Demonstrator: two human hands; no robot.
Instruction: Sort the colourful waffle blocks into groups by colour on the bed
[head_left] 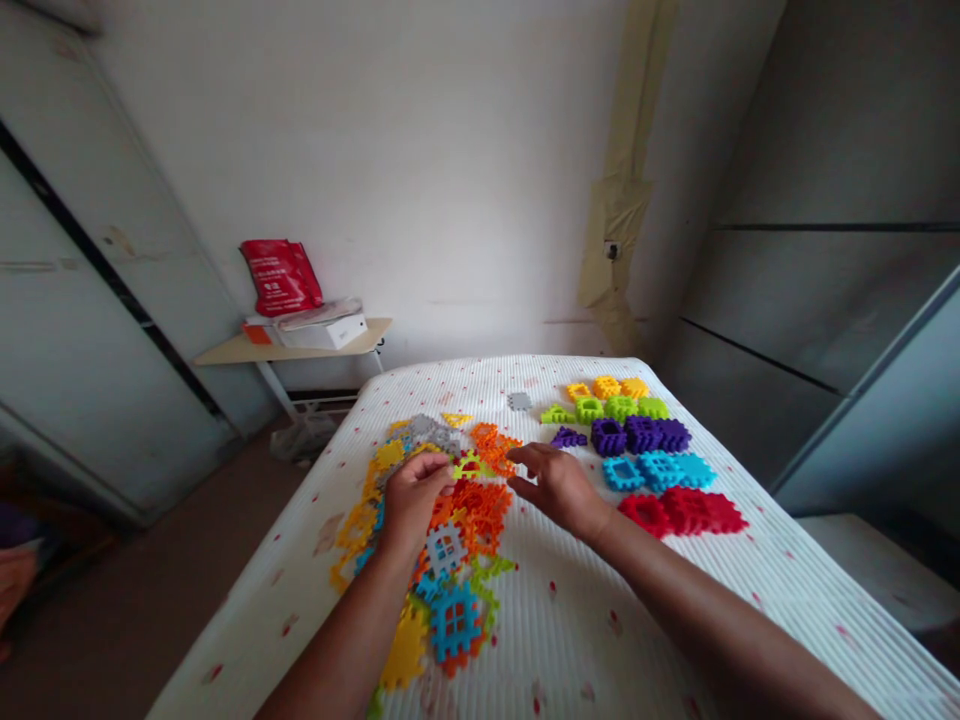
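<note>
A heap of mixed plastic waffle tiles [480, 515] in orange, yellow, grey, blue and green lies on a white quilted bed [570, 620]. My left hand [414, 497] rests on the heap with its fingers curled around a lime-green tile [471, 466]. My right hand [556, 485] hovers just right of the heap, fingers stretched toward the orange tiles [495, 447], holding nothing. To the right lie sorted rows: yellow tiles [607, 388], green tiles [611, 408], purple tiles [637, 435], blue tiles [660, 470] and red tiles [686, 512].
A lone grey tile [518, 401] lies near the bed's far edge. A small side table [296, 350] by the wall carries a red bag [280, 276] and a white box [322, 330]. Cabinets stand left and right; bare floor [150, 590] runs along the bed's left.
</note>
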